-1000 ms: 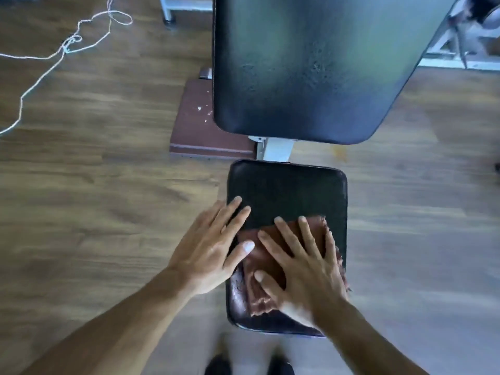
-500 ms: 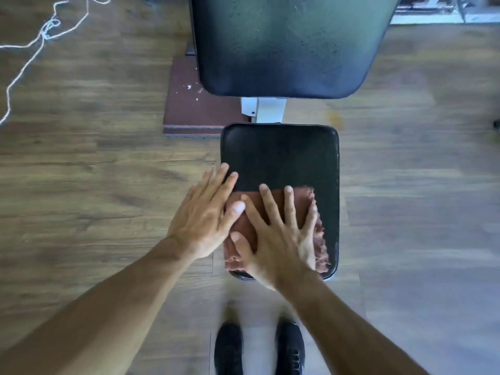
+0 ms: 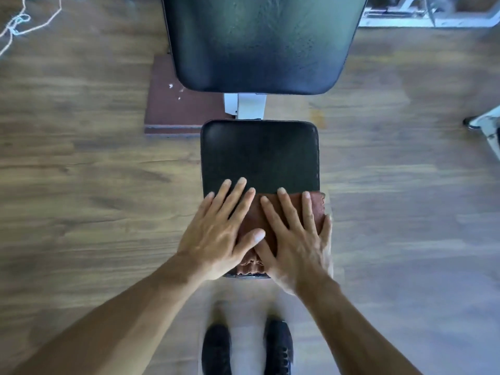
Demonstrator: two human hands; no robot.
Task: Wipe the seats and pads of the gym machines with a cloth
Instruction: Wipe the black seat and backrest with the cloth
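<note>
A black square seat pad (image 3: 259, 152) of a gym bench lies below me, with the larger black back pad (image 3: 259, 41) beyond it. A reddish-brown cloth (image 3: 257, 220) is spread over the seat's near half. My left hand (image 3: 216, 231) lies flat on the cloth's left part, fingers straight and spread, fingertips on the bare pad. My right hand (image 3: 295, 236) presses flat on the cloth's right part, fingers spread. Most of the cloth is hidden under both hands.
The white metal frame post (image 3: 247, 106) joins seat and back pad. A brown floor mat (image 3: 173, 109) lies at the left of the bench. White cord (image 3: 19, 25) trails on the wooden floor far left. Another machine's white frame (image 3: 422, 17) stands at the upper right. My black shoes (image 3: 278, 347) are under the seat's near edge.
Both hands and the cloth have stayed on the seat's near half, sliding a little toward its near edge. The camera has shifted, so the bench sits lower and nearer in view.
</note>
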